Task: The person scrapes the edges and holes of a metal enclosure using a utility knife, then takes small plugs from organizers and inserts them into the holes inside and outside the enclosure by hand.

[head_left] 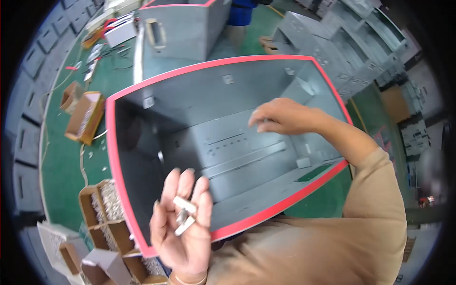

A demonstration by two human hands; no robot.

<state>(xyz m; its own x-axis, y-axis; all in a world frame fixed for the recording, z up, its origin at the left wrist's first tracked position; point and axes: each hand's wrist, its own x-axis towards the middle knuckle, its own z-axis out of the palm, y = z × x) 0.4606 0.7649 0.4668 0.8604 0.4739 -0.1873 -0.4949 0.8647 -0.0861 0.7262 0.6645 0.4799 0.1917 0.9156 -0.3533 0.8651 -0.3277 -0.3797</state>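
My left hand is palm up at the near left corner of a large grey metal cabinet with a pink-red strip round its rim. Small white strip-like pieces and a small metal part lie in its palm, under slightly curled fingers. Over the right half of the cabinet's hollow hangs my right hand, fingers loosely bent and pointing left, a little blurred. I see nothing between them. Slots, small holes and a long rail mark the cabinet's inner panel.
Cardboard bins of small parts stand at the near left. Farther up the green table lies a yellowish box. Another grey cabinet stands behind, near a person in blue. Grey cabinets are stacked at the right.
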